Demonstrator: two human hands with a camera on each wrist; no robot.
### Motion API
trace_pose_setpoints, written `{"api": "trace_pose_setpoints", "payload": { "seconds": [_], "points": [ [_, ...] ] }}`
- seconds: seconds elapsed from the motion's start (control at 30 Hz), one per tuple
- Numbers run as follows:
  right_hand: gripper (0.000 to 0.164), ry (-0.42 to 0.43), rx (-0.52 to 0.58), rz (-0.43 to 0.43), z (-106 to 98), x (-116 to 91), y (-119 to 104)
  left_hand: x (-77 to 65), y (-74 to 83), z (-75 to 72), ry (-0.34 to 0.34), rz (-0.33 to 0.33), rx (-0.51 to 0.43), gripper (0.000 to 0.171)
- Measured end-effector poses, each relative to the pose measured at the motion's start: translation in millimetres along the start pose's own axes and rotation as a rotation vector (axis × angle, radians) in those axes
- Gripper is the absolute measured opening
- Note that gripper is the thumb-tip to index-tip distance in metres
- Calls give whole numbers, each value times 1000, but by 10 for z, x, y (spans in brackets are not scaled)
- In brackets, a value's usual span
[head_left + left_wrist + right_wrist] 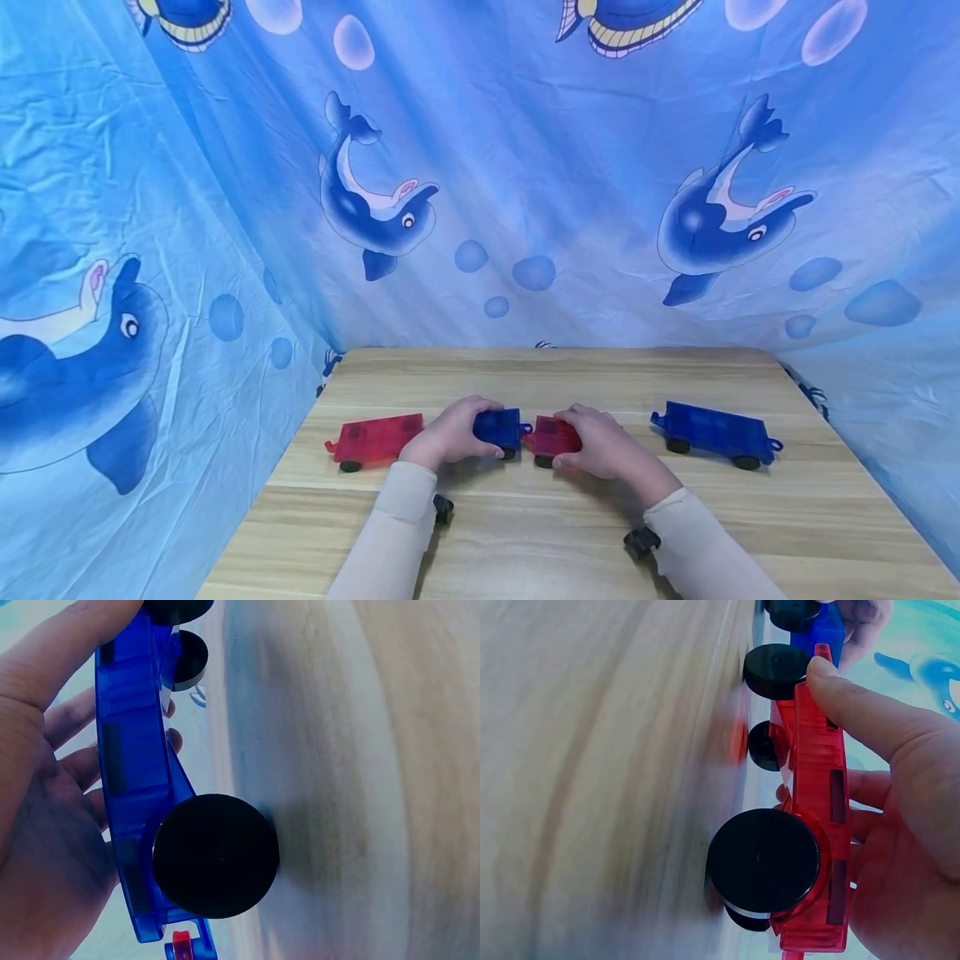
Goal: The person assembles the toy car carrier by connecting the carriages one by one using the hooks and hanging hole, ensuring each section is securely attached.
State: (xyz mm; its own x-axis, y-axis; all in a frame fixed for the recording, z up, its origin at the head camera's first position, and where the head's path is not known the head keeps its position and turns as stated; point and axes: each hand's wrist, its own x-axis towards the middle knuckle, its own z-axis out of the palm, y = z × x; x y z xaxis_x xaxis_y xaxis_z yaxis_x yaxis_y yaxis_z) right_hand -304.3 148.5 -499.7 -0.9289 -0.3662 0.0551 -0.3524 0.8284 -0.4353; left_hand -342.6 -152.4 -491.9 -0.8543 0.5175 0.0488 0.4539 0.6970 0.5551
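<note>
In the head view my left hand (453, 433) grips a small blue toy wagon (510, 423) with black wheels, thumb on the near side and fingers behind. My right hand (603, 443) holds a red toy wagon (553, 435) the same way. Their coupling ends meet between the hands; whether they are hooked is too small to tell. The left wrist view shows the blue hook (201, 947) at the wagon's other end with a small red piece (181, 945) in it. On the left, a second red wagon (381, 435) stands with its right end behind my left hand.
Right of my right hand stands a separate blue wagon (716, 432), hooks at both ends. The wooden table (525, 550) ends at a sea-patterned cloth (510, 167) behind it. A black device (641, 542) sits at my right wrist, another (442, 508) at the left.
</note>
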Motion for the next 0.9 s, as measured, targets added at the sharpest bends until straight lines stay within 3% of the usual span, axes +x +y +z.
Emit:
{"api": "trace_pose_setpoints", "payload": {
  "seconds": [0.63, 0.9],
  "points": [
    [83, 2, 20, 3, -11, -13, 30, -30, 11, -18, -1, -5, -15, 80],
    [82, -1, 27, -8, -10, 7, 29, -26, 1, 6, -12, -17, 35, 78]
  ]
}}
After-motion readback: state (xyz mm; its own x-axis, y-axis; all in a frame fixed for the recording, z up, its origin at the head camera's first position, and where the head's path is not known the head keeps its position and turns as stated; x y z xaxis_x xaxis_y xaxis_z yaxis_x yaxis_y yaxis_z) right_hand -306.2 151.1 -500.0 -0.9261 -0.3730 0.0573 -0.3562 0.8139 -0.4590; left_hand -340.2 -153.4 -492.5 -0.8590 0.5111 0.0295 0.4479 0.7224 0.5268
